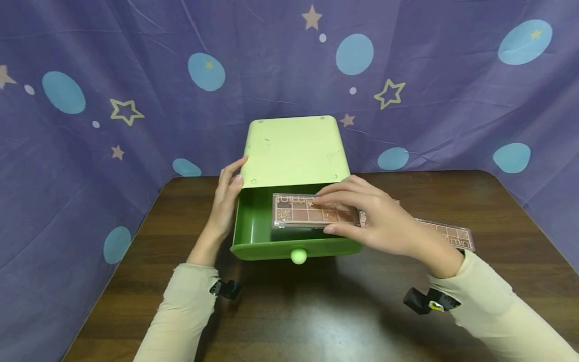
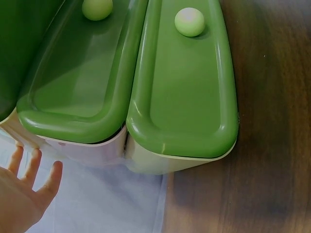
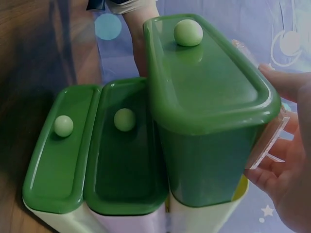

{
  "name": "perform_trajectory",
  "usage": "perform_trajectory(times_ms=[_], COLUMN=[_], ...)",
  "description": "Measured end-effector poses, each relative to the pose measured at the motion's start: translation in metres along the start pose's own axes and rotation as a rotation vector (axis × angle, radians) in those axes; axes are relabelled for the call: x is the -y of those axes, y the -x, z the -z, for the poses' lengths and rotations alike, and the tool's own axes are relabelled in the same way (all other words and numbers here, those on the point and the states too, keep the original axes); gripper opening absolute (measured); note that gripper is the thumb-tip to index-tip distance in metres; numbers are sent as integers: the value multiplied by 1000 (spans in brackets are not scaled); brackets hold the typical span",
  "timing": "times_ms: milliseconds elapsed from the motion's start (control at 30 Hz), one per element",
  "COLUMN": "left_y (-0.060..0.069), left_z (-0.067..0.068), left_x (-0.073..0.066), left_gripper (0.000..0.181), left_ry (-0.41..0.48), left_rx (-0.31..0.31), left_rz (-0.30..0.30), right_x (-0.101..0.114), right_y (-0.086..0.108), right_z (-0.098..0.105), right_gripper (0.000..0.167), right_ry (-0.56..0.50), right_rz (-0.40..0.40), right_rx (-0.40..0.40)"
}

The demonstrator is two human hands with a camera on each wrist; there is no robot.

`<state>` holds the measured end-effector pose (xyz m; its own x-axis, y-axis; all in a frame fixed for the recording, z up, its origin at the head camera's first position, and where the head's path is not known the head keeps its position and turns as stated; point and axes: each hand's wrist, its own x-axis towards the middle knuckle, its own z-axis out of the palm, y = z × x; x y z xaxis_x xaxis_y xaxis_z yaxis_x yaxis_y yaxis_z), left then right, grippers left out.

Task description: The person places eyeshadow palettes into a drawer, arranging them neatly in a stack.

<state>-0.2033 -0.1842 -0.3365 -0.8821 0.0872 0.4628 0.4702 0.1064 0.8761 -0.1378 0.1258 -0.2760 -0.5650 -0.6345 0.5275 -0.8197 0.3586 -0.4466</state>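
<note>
A stacked drawer box (image 1: pixel 294 151) with a light green body stands on the table, its green top drawer (image 1: pixel 267 251) pulled out. My right hand (image 1: pixel 375 213) pinches a clear-lidded eyeshadow palette (image 1: pixel 300 213) by its right end, over the opening of that drawer. In the right wrist view the palette (image 3: pixel 269 138) shows edge-on beside the drawer, between thumb and fingers. My left hand (image 1: pixel 223 201) rests its fingertips on the left side of the box. Its fingers are spread and hold nothing in the left wrist view, where the hand (image 2: pixel 24 194) touches the box's side.
Another eyeshadow palette (image 1: pixel 452 236) lies on the wooden table (image 1: pixel 280 322) right of the box, partly behind my right forearm. Two lower drawers, a middle one (image 3: pixel 129 160) and a bottom one (image 3: pixel 60 160), are pushed in. A purple patterned curtain (image 1: pixel 280 65) hangs behind.
</note>
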Motion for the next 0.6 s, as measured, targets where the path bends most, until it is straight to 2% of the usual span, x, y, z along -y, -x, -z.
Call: perform_trajectory(times_ms=[400, 600], left_y=[1, 1], left_z=[0, 0], left_x=[0, 0], left_gripper=[56, 56], left_ry=[5, 9], left_rx=[6, 9], left_rz=[7, 3], right_x=[3, 2], right_y=[-18, -25], right_z=[-6, -6], right_gripper=[37, 35], right_ry=[2, 12], right_rz=[-25, -74], right_rx=[174, 270])
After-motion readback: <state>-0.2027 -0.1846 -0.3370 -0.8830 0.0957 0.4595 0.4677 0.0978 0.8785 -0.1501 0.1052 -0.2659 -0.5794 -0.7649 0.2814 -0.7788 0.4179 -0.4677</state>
